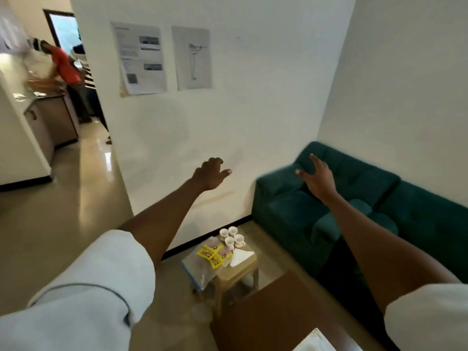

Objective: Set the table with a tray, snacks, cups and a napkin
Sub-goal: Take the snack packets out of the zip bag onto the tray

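A small wooden side table (236, 271) stands on the floor. On it sit four white cups (232, 236), yellow-labelled snack packets (212, 254) and a white napkin (241, 257).

A dark green sofa (354, 198) occupies the right of the frame, set against the white wall (240, 110). Two printed sheets (162, 58) are fixed to that wall at upper centre (text illegible). At upper left, a second person in an orange top (66, 65) stands beside a kitchen counter (54, 115). The polished floor (76, 198) shows glare at left.
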A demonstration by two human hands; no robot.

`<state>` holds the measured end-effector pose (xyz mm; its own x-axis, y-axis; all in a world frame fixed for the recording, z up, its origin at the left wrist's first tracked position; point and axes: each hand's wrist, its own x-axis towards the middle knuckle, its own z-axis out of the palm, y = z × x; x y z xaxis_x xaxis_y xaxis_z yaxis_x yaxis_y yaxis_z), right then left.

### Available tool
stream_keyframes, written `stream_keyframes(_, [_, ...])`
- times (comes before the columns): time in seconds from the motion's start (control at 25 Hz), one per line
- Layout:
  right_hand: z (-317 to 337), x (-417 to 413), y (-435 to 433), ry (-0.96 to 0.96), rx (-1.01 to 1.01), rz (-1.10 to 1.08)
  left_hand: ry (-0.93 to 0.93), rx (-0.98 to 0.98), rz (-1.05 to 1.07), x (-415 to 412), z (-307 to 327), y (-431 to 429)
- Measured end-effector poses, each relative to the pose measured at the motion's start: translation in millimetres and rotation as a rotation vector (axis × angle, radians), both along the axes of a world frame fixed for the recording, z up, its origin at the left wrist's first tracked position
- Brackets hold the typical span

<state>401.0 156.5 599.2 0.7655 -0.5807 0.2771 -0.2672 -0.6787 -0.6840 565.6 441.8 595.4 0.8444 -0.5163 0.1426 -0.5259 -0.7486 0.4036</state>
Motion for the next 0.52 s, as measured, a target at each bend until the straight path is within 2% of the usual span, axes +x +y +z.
stream_keyframes(0.16, [20, 88, 57, -0.007, -0.034, 0.091, -0.061, -0.014, 0.053, 78, 17, 76])
stream_keyframes(0.28, [21, 142, 97, 0.011, -0.059, 0.140, -0.021, -0.039, 0.109, 122, 17, 123])
stream_keyframes(0.52, [8, 240, 122, 0.046, -0.052, 0.215, 0.050, -0.116, 0.184, 205, -1, 148])
